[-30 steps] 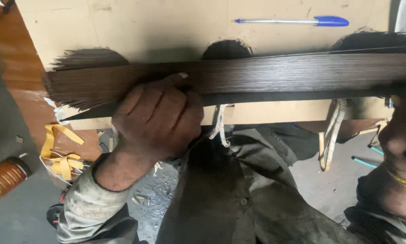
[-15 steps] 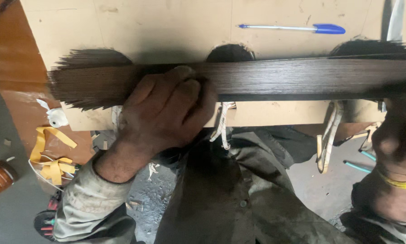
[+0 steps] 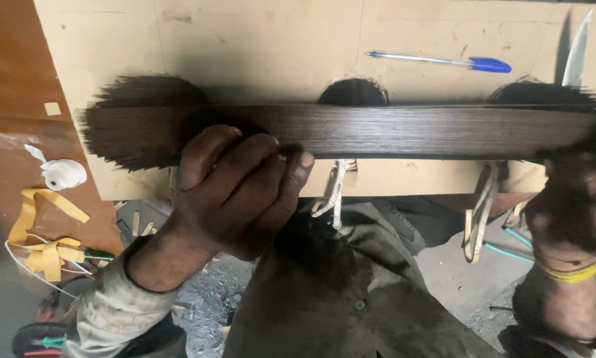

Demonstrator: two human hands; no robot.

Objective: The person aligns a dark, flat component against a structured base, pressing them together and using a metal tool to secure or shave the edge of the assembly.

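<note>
**Dark strip held across the pale board**

Pale board [image 3: 245,46] fills the far half of your view, and its near edge carries three dark smudged patches, at the left, middle and right. Across it, left to right, lies the long dark wood-grain strip [image 3: 411,129], which looks like edge banding or veneer. The strip already sits flat and straight along most of the board's near edge; as far as the view shows, its left end is blurred and its right end runs out of sight, so how well those ends are seated can't be told.

Your left hand [image 3: 238,192] curls over the strip's near edge, fingers wrapped tight and pressing it down. Your right hand [image 3: 570,212], with a yellow band at the wrist, meets the strip's right end, but blur hides the fingers, so its hold cannot be told.

Smaller things: yellow tape scraps [image 3: 43,232] at near left, a white roll [image 3: 62,174] above them, and a blue pen [image 3: 444,62] lying far right.
</note>
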